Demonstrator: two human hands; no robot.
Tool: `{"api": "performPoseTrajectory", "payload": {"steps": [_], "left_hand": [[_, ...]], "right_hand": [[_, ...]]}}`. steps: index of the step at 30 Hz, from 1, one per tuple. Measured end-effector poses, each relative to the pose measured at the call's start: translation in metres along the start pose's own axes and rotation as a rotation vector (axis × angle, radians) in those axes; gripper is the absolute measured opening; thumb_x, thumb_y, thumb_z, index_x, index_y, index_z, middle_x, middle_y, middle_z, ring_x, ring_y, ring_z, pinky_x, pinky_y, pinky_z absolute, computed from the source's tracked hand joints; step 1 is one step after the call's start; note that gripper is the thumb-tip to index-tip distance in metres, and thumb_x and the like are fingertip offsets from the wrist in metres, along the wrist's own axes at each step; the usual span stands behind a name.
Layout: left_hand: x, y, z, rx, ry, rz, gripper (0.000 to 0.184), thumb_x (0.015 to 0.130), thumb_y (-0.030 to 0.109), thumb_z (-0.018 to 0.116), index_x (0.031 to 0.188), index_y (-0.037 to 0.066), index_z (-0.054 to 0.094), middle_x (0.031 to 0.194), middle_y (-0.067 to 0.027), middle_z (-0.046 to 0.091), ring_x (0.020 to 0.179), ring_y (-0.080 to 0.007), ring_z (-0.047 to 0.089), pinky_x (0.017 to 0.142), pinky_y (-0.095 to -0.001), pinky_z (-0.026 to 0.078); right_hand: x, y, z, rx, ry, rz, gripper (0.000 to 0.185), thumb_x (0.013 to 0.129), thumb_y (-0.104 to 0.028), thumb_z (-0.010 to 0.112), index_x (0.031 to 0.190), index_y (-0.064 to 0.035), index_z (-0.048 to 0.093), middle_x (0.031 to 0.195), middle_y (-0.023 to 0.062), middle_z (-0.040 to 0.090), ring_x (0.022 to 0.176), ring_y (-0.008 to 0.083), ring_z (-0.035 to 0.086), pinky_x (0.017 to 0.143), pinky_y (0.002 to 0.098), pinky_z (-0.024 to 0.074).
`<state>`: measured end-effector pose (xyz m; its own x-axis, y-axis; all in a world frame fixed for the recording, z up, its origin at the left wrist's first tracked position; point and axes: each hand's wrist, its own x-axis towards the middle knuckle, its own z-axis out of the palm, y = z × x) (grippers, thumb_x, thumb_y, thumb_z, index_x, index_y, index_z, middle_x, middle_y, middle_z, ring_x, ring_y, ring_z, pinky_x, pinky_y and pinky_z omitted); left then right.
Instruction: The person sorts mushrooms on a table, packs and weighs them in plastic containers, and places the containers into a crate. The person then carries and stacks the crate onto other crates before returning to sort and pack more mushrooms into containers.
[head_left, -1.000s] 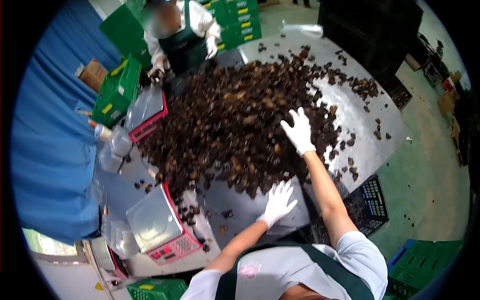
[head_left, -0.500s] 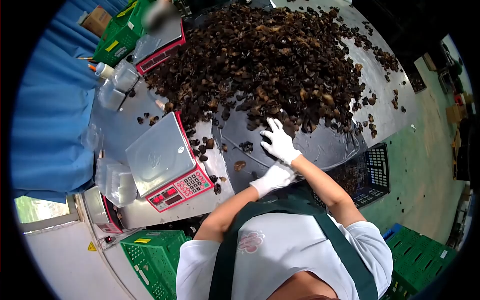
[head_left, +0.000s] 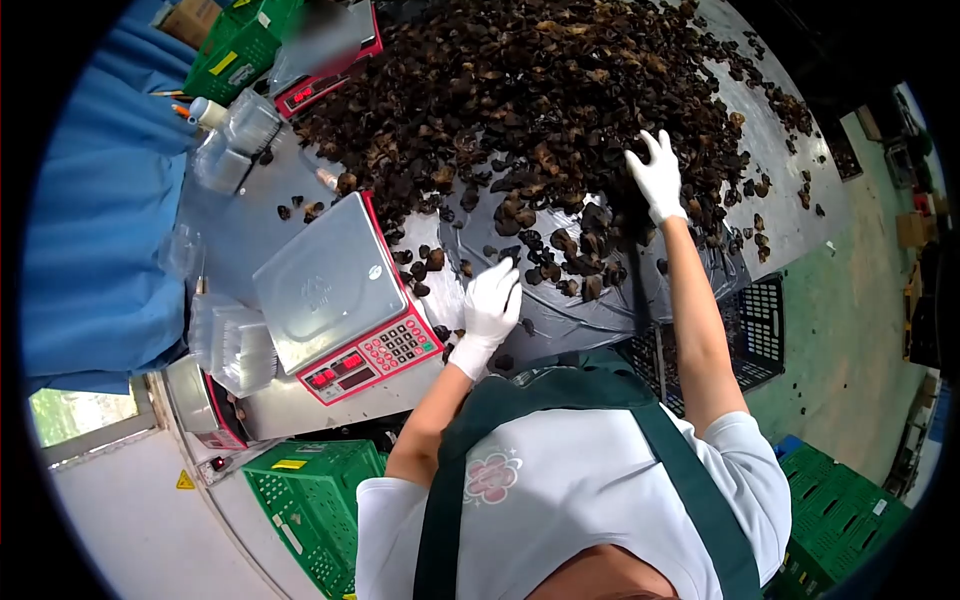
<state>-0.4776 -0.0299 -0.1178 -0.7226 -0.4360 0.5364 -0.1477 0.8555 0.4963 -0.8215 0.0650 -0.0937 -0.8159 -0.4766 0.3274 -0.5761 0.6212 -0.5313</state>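
A large heap of dark brown, crinkled pieces (head_left: 540,90), like dried fungus, covers the far part of the metal table (head_left: 240,230). My right hand (head_left: 657,178), in a white glove, rests at the heap's near right side with its fingers spread. Nearer to me, my white-gloved left hand (head_left: 492,305) is over the dark plastic sheet (head_left: 600,315), just right of the scale (head_left: 330,290). Its fingers are slightly bent, and a small dark piece lies by the fingertips; whether it is held is unclear. Loose pieces are scattered on the sheet between my hands.
A second scale (head_left: 330,60) stands at the far left by a green crate (head_left: 235,50). Clear plastic boxes (head_left: 235,345) are stacked left of the near scale. Below the table's right edge is a black crate (head_left: 760,320); another green crate (head_left: 310,510) is at lower left.
My hands have moved apart, the right one forward and right to the heap, the left one to the left toward the scale. More loose pieces now lie on the dark sheet.
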Motion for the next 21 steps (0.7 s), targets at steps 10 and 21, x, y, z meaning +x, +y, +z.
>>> {"api": "performPoseTrajectory", "payload": {"steps": [10, 21], "left_hand": [[0.052, -0.038, 0.045, 0.478, -0.45, -0.207, 0.079, 0.075, 0.036, 0.064, 0.143, 0.016, 0.03, 0.151, -0.014, 0.021, 0.137, -0.0342, 0.022, 0.107, -0.0609, 0.015], [0.024, -0.014, 0.0, 0.2, -0.243, -0.236, 0.065, 0.075, 0.042, 0.07, 0.128, 0.011, 0.05, 0.147, -0.0175, 0.03, 0.133, -0.0361, 0.03, 0.107, -0.0533, 0.022]], "right_hand": [[-0.131, -0.119, 0.056, 0.012, -0.571, -0.417, 0.044, 0.079, -0.033, 0.06, 0.116, -0.0085, 0.059, 0.135, 0.0148, 0.045, 0.131, 0.0339, 0.034, 0.099, 0.0584, 0.0347], [-0.078, -0.003, 0.001, -0.231, -0.057, -0.086, 0.049, 0.078, -0.03, 0.067, 0.12, -0.0092, 0.055, 0.137, 0.021, 0.041, 0.122, 0.0385, 0.041, 0.098, 0.0498, 0.038]]}}
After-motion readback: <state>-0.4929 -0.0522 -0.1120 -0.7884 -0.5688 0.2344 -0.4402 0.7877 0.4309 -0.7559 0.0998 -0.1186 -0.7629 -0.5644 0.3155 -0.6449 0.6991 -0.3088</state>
